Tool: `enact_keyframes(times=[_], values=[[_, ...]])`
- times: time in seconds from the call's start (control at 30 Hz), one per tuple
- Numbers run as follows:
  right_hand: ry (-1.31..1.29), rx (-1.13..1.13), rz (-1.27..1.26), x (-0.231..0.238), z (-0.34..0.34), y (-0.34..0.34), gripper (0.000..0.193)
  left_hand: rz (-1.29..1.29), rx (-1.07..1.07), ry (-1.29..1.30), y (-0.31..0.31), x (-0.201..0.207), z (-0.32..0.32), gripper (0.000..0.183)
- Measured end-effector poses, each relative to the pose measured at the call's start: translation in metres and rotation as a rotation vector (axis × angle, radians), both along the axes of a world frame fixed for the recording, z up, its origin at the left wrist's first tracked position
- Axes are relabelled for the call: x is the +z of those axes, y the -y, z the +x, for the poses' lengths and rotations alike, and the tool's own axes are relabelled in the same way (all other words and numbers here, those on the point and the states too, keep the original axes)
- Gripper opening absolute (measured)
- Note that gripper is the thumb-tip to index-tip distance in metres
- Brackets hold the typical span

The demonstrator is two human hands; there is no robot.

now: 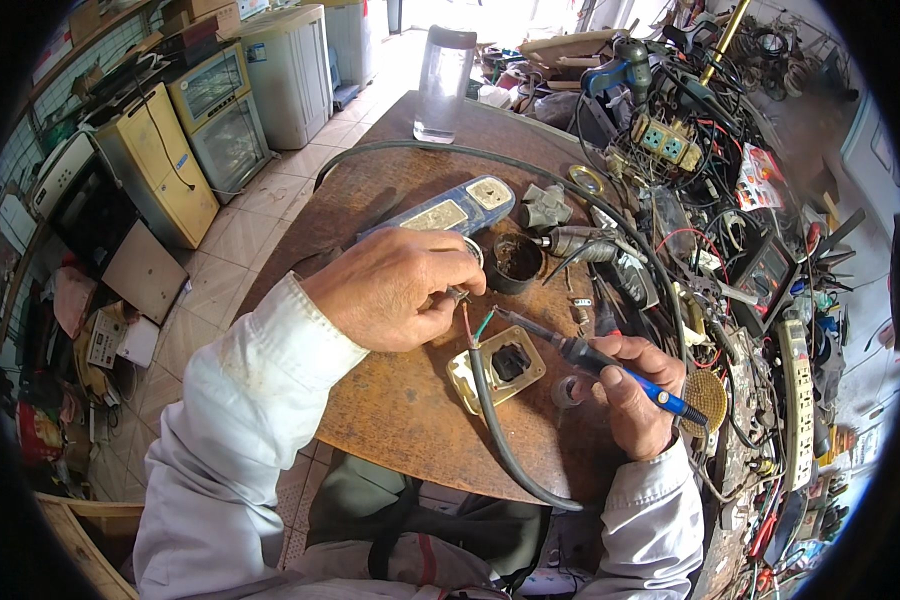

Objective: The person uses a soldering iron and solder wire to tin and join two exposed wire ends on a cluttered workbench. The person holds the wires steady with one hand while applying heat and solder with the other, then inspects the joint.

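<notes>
While your right hand (pixel 638 395) wraps around the blue-handled soldering iron (pixel 582 352), its tip just beside the green wire (pixel 485 325), your left hand (pixel 405 285) closes thumb and fingers on a small greyish object (pixel 457 293) near the red wire (pixel 467 322); I cannot tell what it is. Those 2 wires leave the dark cable (pixel 492 405), which crosses the cream square housing (pixel 462 380) on your wooden table (pixel 390 410). Rightward, a red-and-white packet (pixel 760 178) bears illegible print. Past your left hand, a blue-and-cream casing (pixel 492 200) and dark round tin (pixel 515 262) crowd the workspace.
</notes>
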State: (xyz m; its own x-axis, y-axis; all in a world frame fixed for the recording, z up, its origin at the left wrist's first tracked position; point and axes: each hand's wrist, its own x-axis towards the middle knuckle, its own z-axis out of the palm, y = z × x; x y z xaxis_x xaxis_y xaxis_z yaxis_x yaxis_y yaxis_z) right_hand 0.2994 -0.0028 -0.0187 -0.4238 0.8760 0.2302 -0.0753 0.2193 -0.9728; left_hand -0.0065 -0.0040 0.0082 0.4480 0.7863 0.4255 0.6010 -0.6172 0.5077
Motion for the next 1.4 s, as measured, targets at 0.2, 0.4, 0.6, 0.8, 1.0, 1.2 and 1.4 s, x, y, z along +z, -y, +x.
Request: enact_keyframes(times=[0.2,0.4,0.6,0.8,1.0,1.2,1.4], values=[[-0.029,0.009,-0.036,0.001,-0.001,0.001,0.035,-0.105,-0.046,0.013,0.003,0.0,-0.001,0.02],[-0.014,-0.006,-0.039,0.004,-0.002,0.003,0.036,-0.237,-0.068,0.049,0.005,0.003,0.001,0.019],[-0.033,0.006,-0.028,-0.002,0.0,0.0,0.036,-0.323,-0.08,0.079,0.002,-0.003,0.002,0.019],[-0.041,0.008,-0.036,-0.001,0.0,0.001,0.035,-0.306,-0.064,0.083,0.002,-0.004,0.003,0.018],[-0.051,0.006,-0.022,-0.002,-0.001,0.001,0.035,-0.296,-0.059,0.08,0.002,-0.005,0.004,0.018],[-0.037,0.021,-0.015,-0.001,0.0,0.0,0.036,-0.277,-0.057,0.06,0.002,-0.004,0.004,0.018],[-0.032,0.009,-0.031,0.0,0.0,0.001,0.036,-0.292,-0.06,0.077,0.002,-0.004,0.004,0.018]])
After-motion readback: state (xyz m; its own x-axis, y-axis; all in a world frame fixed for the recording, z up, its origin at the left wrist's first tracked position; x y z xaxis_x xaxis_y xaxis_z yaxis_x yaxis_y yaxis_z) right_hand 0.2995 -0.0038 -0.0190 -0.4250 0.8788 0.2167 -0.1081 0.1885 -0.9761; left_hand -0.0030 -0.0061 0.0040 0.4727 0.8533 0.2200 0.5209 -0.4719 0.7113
